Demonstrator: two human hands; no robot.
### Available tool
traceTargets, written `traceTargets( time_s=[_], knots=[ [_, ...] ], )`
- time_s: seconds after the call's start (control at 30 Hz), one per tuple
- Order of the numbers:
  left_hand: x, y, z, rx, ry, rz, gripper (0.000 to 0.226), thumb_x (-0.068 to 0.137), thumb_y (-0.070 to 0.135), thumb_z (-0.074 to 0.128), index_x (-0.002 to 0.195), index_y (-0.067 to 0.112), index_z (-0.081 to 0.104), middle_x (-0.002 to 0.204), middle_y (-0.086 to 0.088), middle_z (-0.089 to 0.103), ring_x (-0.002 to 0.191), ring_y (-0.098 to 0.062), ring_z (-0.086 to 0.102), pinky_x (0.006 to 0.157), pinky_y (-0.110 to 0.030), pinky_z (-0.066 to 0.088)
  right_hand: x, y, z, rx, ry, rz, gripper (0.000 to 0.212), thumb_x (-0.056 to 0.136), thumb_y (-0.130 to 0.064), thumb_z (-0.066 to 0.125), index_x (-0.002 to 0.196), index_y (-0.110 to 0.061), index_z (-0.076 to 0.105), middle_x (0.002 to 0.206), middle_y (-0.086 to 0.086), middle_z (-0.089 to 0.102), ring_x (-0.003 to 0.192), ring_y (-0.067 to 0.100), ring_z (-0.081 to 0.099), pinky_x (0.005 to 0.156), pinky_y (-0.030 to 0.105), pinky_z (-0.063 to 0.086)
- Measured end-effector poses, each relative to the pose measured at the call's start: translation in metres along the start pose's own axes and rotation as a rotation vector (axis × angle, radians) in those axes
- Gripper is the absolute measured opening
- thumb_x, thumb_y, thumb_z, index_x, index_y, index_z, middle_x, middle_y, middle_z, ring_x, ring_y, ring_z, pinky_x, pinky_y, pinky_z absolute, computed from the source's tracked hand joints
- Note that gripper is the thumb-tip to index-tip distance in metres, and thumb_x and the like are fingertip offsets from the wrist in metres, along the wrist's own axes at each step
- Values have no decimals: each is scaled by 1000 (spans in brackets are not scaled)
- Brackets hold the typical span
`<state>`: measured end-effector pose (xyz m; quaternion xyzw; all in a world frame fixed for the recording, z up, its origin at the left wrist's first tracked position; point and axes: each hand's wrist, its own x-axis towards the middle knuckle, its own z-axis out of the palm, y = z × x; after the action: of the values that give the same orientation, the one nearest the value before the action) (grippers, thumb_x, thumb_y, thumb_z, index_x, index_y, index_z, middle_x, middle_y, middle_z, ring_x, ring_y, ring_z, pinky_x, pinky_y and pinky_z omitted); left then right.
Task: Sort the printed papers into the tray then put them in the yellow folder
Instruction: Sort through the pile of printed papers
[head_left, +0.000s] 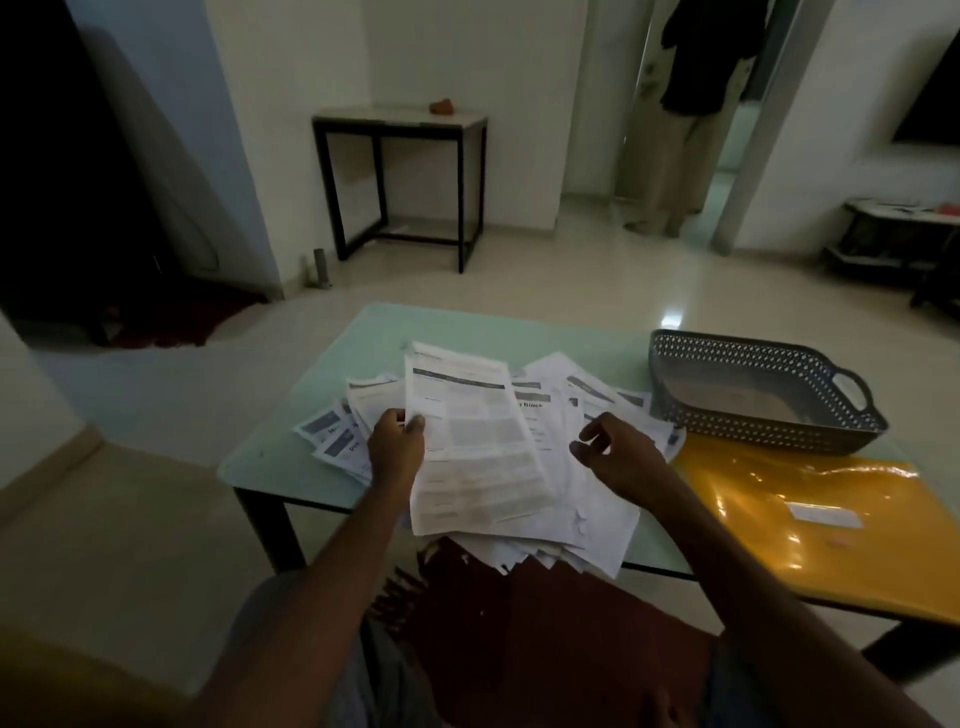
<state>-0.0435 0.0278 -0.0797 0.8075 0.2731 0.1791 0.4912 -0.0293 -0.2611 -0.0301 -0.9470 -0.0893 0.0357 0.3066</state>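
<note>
One printed sheet (478, 447) is pinched in my left hand (397, 447) at frame centre over the papers (597, 519) strewn on the bench (358, 338), my right hand (618, 452) with fingers apart, holding nothing; sorting looks barely begun, and the sheet next needs carrying right into the tray (763, 358), just above the yellow folder (810, 561).

Bare forearms (322, 587); greyish trousers (363, 680), it seems.

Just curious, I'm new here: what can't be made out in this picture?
Head view only:
- Print on the held sheet, pinched by the left hand: blurred, too small.
- Number of sheets in the pile: overlaps hide it.
- Yellow folder: right part cut off by the frame edge.
- Tray floor: near wall hides part.
</note>
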Motion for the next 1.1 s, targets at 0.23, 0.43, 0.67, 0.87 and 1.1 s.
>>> traceTargets(
  time_s=[0.23, 0.43, 0.67, 0.87, 1.1],
  knots=[
    [34, 5, 2, 160, 38, 179, 33, 100, 30, 56, 126, 10, 59, 125, -14, 65, 115, -34, 60, 92, -41, 48, 53, 20, 49, -31, -38, -11, 33, 95, -41, 66, 118, -18, 59, 114, 1, 61, 97, 15, 57, 74, 28, 40],
    [52, 9, -14, 156, 74, 218, 30, 101, 24, 55, 125, 7, 58, 123, -16, 66, 113, -35, 61, 91, -42, 50, 72, 20, 71, -65, -37, 187, 91, 81, -69, 69, 144, -10, 39, 145, 13, 38, 134, 37, 41, 103, 48, 45],
    [53, 5, -27, 62, 72, 190, 17, 100, 22, 56, 112, 11, 59, 110, -11, 67, 100, -31, 63, 83, -43, 54, 81, 20, 71, 133, 47, 278, 78, 77, -37, 86, 133, -8, 40, 133, 16, 53, 121, 38, 56, 96, 50, 52],
    [50, 5, -29, -42, 69, 161, 20, 99, 22, 57, 115, 9, 60, 114, -9, 66, 102, -28, 61, 89, -42, 52, 74, 24, 40, 201, 117, 291, 20, 89, -26, 77, 96, -18, 60, 93, -1, 64, 73, 8, 53, 57, 24, 39],
    [44, 9, -33, -198, 80, 134, 16, 100, 14, 56, 114, 8, 61, 105, -3, 63, 94, -20, 59, 80, -29, 43, 75, 40, 11, 543, 229, 196, 10, 101, -13, 60, 100, -22, 57, 102, 5, 71, 94, 23, 70, 74, 41, 60]
  ],
)
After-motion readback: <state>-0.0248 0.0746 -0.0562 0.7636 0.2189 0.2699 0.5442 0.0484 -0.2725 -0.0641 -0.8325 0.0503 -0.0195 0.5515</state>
